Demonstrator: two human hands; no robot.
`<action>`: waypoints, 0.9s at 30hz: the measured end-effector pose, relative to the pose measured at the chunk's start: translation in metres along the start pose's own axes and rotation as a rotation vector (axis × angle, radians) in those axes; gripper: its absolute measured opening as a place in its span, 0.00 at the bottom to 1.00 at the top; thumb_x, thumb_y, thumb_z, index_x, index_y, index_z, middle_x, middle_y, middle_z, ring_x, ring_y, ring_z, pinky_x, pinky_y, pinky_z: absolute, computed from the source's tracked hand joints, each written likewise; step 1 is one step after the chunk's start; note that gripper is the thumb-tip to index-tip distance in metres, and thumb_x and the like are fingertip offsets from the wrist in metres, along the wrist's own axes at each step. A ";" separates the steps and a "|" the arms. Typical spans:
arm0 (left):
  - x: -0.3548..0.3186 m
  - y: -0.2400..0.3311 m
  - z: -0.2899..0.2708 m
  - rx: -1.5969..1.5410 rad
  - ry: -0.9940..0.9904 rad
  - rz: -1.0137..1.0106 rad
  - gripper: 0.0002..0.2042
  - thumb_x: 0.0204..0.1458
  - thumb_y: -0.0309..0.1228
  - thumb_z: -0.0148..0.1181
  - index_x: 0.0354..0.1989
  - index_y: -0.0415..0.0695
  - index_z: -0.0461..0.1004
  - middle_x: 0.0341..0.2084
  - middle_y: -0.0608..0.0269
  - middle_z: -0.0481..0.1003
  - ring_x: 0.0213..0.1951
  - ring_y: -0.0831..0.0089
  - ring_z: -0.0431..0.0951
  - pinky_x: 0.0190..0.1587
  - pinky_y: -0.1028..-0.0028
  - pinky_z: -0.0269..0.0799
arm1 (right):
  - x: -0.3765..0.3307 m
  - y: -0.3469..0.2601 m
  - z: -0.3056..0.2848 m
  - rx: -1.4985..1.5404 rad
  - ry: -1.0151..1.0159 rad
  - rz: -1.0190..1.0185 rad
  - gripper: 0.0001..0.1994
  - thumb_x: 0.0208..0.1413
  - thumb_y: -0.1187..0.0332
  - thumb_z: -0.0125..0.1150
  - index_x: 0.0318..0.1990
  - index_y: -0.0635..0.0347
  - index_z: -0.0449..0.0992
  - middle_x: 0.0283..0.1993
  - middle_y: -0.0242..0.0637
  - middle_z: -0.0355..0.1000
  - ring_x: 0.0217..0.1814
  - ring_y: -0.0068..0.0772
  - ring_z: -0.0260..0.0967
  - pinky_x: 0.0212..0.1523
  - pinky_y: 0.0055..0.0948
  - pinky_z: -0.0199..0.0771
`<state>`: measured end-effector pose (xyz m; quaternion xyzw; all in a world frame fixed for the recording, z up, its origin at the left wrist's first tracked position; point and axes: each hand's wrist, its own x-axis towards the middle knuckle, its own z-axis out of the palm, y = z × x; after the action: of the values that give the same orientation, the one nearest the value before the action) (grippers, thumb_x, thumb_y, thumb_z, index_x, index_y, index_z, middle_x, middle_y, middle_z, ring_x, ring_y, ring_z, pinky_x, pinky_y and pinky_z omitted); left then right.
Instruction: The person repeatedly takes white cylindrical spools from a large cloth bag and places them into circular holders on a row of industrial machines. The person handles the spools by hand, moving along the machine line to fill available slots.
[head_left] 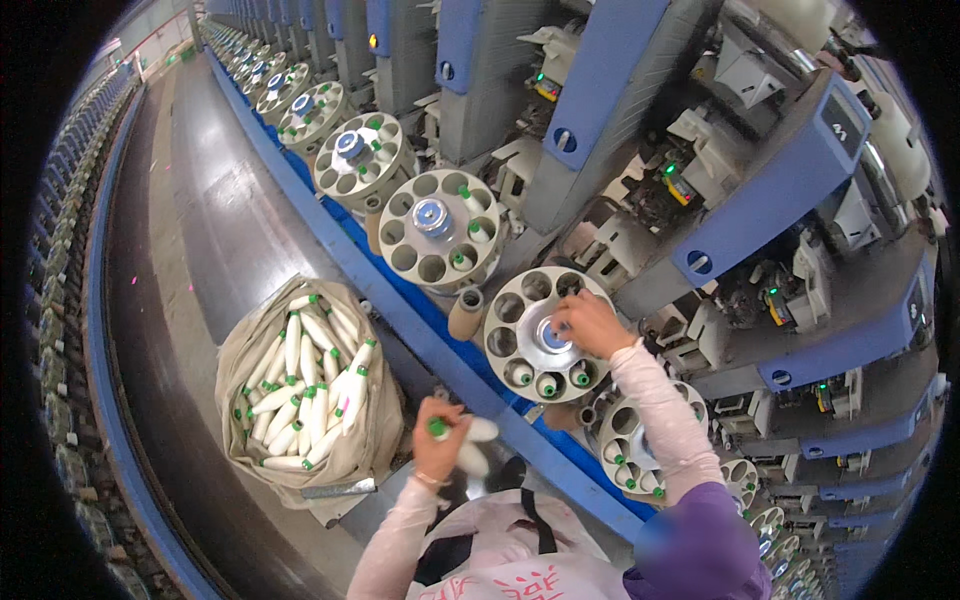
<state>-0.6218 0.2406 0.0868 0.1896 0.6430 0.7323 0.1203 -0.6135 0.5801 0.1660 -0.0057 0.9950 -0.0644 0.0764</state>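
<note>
Two white yarn bobbins [484, 430], seemingly, are clasped in the left hand [440, 446], lower-left of the round bobbin magazine [524, 324]; they jut rightward from curled fingers, one nearly level, one slanting down. Nearer the magazine, the right hand [592, 327] bends its fingers at the blue hub [549, 336]; gripping or not, I cannot tell. A blue rail [545, 445] separates left hand and magazine; farther left of it stands a bobbin-filled cloth sack [382, 425].

The right fingers [575, 318] partly hide a blue hub [549, 337].
</note>
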 end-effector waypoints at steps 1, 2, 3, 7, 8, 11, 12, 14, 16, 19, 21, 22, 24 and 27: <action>-0.001 0.006 -0.018 -0.079 -0.009 -0.068 0.10 0.48 0.14 0.64 0.30 0.40 0.68 0.30 0.63 0.65 0.35 0.71 0.71 0.55 0.64 0.76 | 0.004 0.005 0.006 0.200 0.233 -0.006 0.07 0.52 0.68 0.68 0.37 0.59 0.83 0.45 0.37 0.77 0.44 0.40 0.73 0.48 0.32 0.72; -0.001 0.009 -0.034 -0.141 -0.017 -0.078 0.11 0.49 0.13 0.62 0.29 0.41 0.66 0.30 0.63 0.65 0.35 0.73 0.71 0.55 0.62 0.76 | 0.003 0.004 0.011 0.379 0.336 0.077 0.07 0.51 0.68 0.68 0.36 0.60 0.82 0.42 0.38 0.77 0.42 0.41 0.72 0.47 0.34 0.73; 0.000 0.013 -0.045 -0.237 0.040 -0.121 0.12 0.49 0.13 0.62 0.29 0.42 0.65 0.30 0.63 0.65 0.35 0.73 0.71 0.56 0.61 0.75 | 0.003 -0.006 0.011 0.445 0.429 0.085 0.07 0.51 0.67 0.68 0.36 0.59 0.82 0.41 0.38 0.76 0.41 0.42 0.72 0.46 0.35 0.73; 0.008 0.030 -0.050 -0.604 -0.007 -0.177 0.15 0.49 0.15 0.62 0.27 0.45 0.61 0.30 0.65 0.64 0.33 0.74 0.69 0.59 0.55 0.73 | 0.003 -0.105 -0.011 1.036 0.254 0.151 0.11 0.59 0.62 0.62 0.43 0.59 0.82 0.38 0.42 0.77 0.45 0.41 0.75 0.49 0.37 0.74; 0.014 0.038 -0.046 -0.666 0.087 -0.202 0.15 0.50 0.16 0.62 0.27 0.46 0.60 0.30 0.65 0.64 0.33 0.74 0.69 0.60 0.54 0.72 | -0.001 -0.138 -0.016 0.878 0.080 0.006 0.14 0.61 0.60 0.60 0.48 0.58 0.81 0.46 0.42 0.77 0.48 0.42 0.75 0.50 0.37 0.73; 0.039 0.052 -0.052 -0.831 0.215 -0.212 0.16 0.51 0.21 0.63 0.29 0.49 0.58 0.29 0.68 0.64 0.31 0.75 0.67 0.64 0.49 0.66 | -0.021 -0.164 -0.020 0.859 -0.084 -0.140 0.17 0.64 0.59 0.59 0.53 0.62 0.77 0.45 0.42 0.79 0.46 0.44 0.76 0.49 0.37 0.74; 0.049 0.057 -0.063 -0.900 0.222 -0.159 0.16 0.52 0.19 0.62 0.30 0.50 0.58 0.29 0.70 0.63 0.31 0.77 0.68 0.66 0.49 0.63 | -0.031 -0.158 -0.017 0.851 -0.166 -0.081 0.17 0.64 0.59 0.59 0.52 0.63 0.77 0.42 0.40 0.79 0.43 0.42 0.76 0.47 0.35 0.74; 0.065 0.063 -0.083 -1.012 0.222 -0.069 0.15 0.54 0.18 0.60 0.31 0.51 0.59 0.28 0.72 0.63 0.31 0.79 0.68 0.67 0.50 0.63 | -0.041 -0.117 -0.011 1.163 -0.213 0.081 0.15 0.65 0.59 0.59 0.48 0.62 0.78 0.40 0.35 0.78 0.41 0.32 0.76 0.45 0.31 0.73; 0.074 0.060 -0.096 -0.977 0.232 -0.041 0.14 0.57 0.17 0.56 0.31 0.51 0.59 0.27 0.72 0.61 0.30 0.79 0.67 0.69 0.54 0.62 | -0.051 -0.083 0.001 1.391 -0.090 0.448 0.12 0.68 0.60 0.56 0.40 0.60 0.76 0.38 0.31 0.77 0.41 0.25 0.74 0.43 0.27 0.72; 0.078 0.043 -0.088 -0.835 0.253 -0.020 0.14 0.55 0.17 0.58 0.32 0.49 0.59 0.30 0.69 0.63 0.33 0.78 0.69 0.67 0.52 0.65 | -0.046 -0.066 0.019 1.908 0.481 0.046 0.12 0.70 0.61 0.51 0.36 0.57 0.73 0.36 0.29 0.75 0.44 0.28 0.76 0.48 0.31 0.76; 0.080 0.029 -0.063 -0.639 0.330 0.022 0.14 0.55 0.16 0.58 0.31 0.48 0.59 0.30 0.67 0.64 0.35 0.76 0.69 0.66 0.51 0.66 | -0.036 -0.076 0.023 2.280 0.531 0.113 0.12 0.71 0.61 0.50 0.37 0.57 0.72 0.33 0.28 0.73 0.47 0.33 0.77 0.52 0.37 0.77; 0.083 0.024 -0.048 -0.558 0.320 0.056 0.14 0.54 0.16 0.58 0.31 0.47 0.59 0.31 0.65 0.64 0.35 0.75 0.69 0.65 0.51 0.67 | -0.031 -0.082 0.023 2.460 0.492 0.068 0.11 0.71 0.62 0.49 0.37 0.56 0.72 0.32 0.27 0.72 0.49 0.35 0.78 0.54 0.41 0.78; 0.093 0.012 -0.013 -0.234 0.213 0.205 0.12 0.53 0.12 0.55 0.31 0.44 0.62 0.31 0.62 0.65 0.35 0.73 0.68 0.65 0.51 0.66 | -0.023 -0.086 0.020 2.599 0.412 0.102 0.10 0.71 0.62 0.50 0.39 0.57 0.71 0.30 0.26 0.69 0.49 0.37 0.78 0.47 0.41 0.83; 0.105 0.002 0.037 0.060 0.093 0.336 0.10 0.46 0.13 0.61 0.26 0.42 0.68 0.31 0.59 0.67 0.33 0.67 0.70 0.64 0.49 0.65 | -0.021 -0.057 0.015 2.273 0.201 0.181 0.09 0.68 0.62 0.55 0.38 0.56 0.74 0.31 0.26 0.70 0.39 0.31 0.75 0.35 0.32 0.78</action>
<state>-0.7001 0.3177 0.1057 0.2635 0.6288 0.7305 -0.0394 -0.5899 0.5221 0.1620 0.1434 0.3598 -0.9212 -0.0380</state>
